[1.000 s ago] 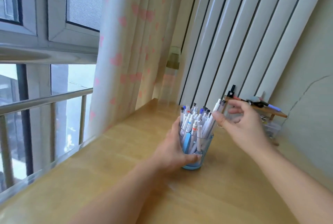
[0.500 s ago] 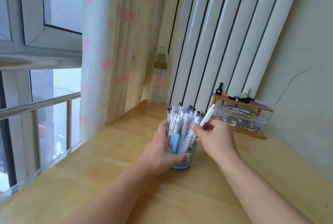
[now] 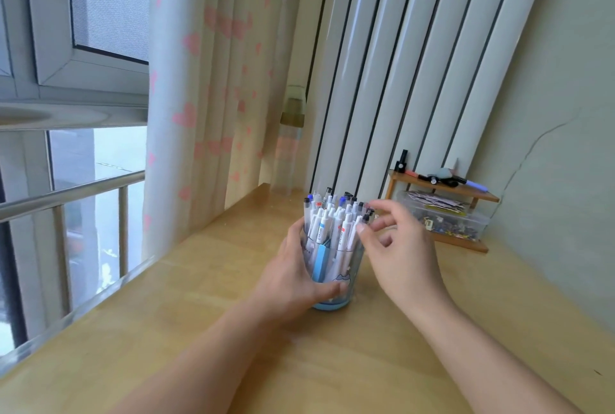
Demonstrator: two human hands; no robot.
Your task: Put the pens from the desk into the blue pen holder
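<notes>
A clear blue pen holder (image 3: 342, 284) stands upright on the wooden desk (image 3: 366, 363), packed with several white pens (image 3: 332, 217) whose tips stick up above the rim. My left hand (image 3: 293, 277) wraps around the holder's left side, thumb across its front. My right hand (image 3: 399, 247) hovers just right of the pen tops with fingers spread, thumb tip touching the rightmost pens and nothing held in it.
A small wooden shelf (image 3: 442, 187) with markers on top and a clear box of clips (image 3: 446, 217) below stands at the back right against the wall. A bottle (image 3: 289, 147) stands behind by the curtain. The desk's left edge meets the window railing.
My right hand has let go of the white pen it was lowering; that pen now stands in the holder. The hand has opened and drawn slightly right. The view has shifted.
</notes>
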